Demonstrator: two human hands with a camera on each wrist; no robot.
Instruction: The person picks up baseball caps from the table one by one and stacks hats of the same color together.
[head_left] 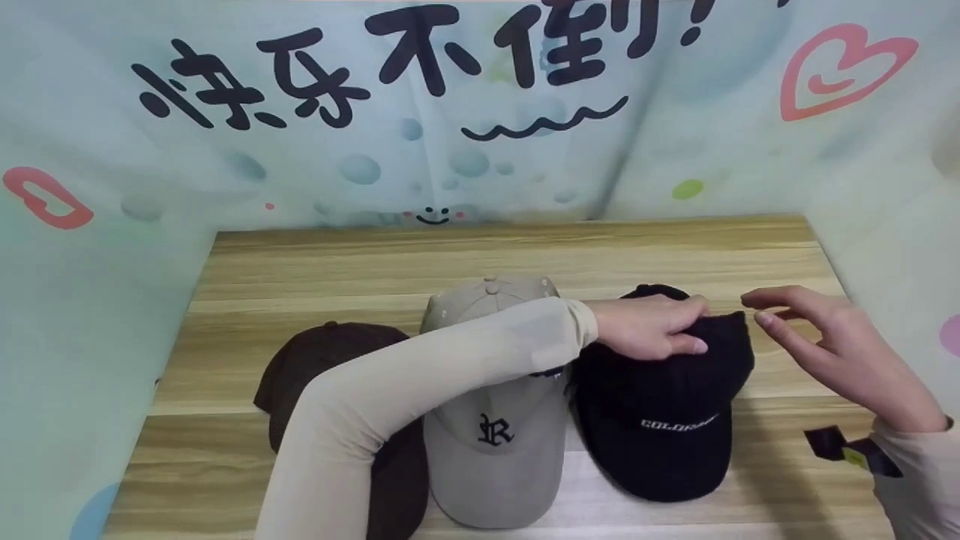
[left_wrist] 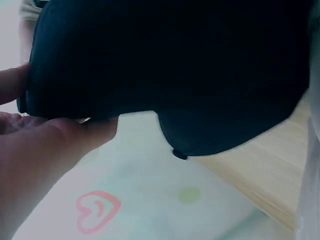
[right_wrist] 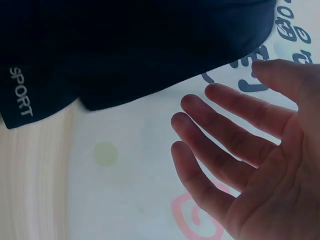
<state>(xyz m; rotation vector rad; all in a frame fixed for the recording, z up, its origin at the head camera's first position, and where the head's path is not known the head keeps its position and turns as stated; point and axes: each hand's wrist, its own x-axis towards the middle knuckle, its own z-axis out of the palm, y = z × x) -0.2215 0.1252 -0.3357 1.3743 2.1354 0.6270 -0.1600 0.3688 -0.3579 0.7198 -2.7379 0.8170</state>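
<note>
My left hand (head_left: pixel 652 328) reaches across from the left and grips a black cap (head_left: pixel 667 390) with white lettering on its front. In the left wrist view, thumb and fingers pinch the edge of the dark cap (left_wrist: pixel 150 65), and a small button shows on its lower outline. My right hand (head_left: pixel 832 345) is just right of the cap, its fingers spread and slightly bent, holding nothing. White "SPORT" lettering shows on the black cap (right_wrist: pixel 45 85) in the right wrist view. A grey-beige cap (head_left: pixel 495 480) with a dark letter lies under my left forearm.
At the left lies a dark brown cap (head_left: pixel 330 360), partly hidden by my left sleeve (head_left: pixel 420 382). All the caps are on a wood-grain table (head_left: pixel 315 270). A pale printed cloth (head_left: pixel 300 172) with dark characters and hearts surrounds the table's back and sides.
</note>
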